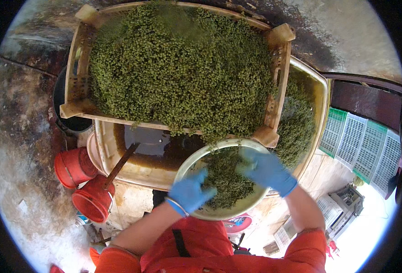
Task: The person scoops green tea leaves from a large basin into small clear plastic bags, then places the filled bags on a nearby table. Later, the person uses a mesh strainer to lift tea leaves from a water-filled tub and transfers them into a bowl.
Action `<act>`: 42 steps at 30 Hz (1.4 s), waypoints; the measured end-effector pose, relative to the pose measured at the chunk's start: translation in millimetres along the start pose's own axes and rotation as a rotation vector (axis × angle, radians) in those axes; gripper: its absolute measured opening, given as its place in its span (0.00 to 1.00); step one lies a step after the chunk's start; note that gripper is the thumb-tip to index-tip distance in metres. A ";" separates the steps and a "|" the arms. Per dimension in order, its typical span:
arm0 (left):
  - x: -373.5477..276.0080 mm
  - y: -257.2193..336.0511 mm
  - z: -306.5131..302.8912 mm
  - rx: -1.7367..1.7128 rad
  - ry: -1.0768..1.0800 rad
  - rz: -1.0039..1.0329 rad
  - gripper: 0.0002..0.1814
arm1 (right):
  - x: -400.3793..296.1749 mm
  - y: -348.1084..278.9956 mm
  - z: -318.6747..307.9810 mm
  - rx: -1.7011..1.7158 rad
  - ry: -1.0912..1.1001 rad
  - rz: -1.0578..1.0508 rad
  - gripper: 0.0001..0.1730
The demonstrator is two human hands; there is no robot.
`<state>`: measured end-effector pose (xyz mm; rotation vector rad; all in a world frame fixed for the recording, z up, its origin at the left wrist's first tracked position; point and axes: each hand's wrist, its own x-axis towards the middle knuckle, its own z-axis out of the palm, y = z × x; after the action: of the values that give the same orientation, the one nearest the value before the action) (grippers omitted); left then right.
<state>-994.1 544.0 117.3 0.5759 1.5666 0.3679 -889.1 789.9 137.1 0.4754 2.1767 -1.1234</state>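
A pale round basin [228,212] rests before me, holding a dark green heap of small bead-like clusters [226,181]. My left hand [191,191], in a blue glove, is over the basin's left side with fingers apart. On the right, my right hand [271,170], also gloved in blue and blurred, reaches over the rim with thumb and fingers apart. Nothing shows in either hand. Just beyond the basin, a tan slatted plastic crate [272,102] is heaped with similar green clusters [180,71], some spilling over its near edge.
Under the crate, a large tub [107,150] contains dark liquid, with more green matter [295,126] at right. A wooden stick [122,165] leans there. Two red buckets [74,167] [93,199] stand left. Green and white plastic baskets [361,143] line the right; a pink basin [238,223] sits below.
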 end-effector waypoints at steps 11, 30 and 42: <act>108.9 16.9 -132.2 0.274 0.976 -0.219 0.79 | 180.1 15.1 -88.5 -0.352 0.336 0.187 0.74; 25.2 64.8 -48.6 -0.642 0.649 0.547 0.52 | 55.8 -43.8 -73.4 0.688 0.081 -0.410 0.43; 2.7 -15.1 17.6 0.046 0.242 0.106 0.61 | 13.6 2.4 -14.4 -0.119 -0.104 -0.207 0.42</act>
<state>-978.7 531.2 105.1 0.6716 1.7842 0.4973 -903.1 803.4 132.6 0.1383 2.2232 -1.0913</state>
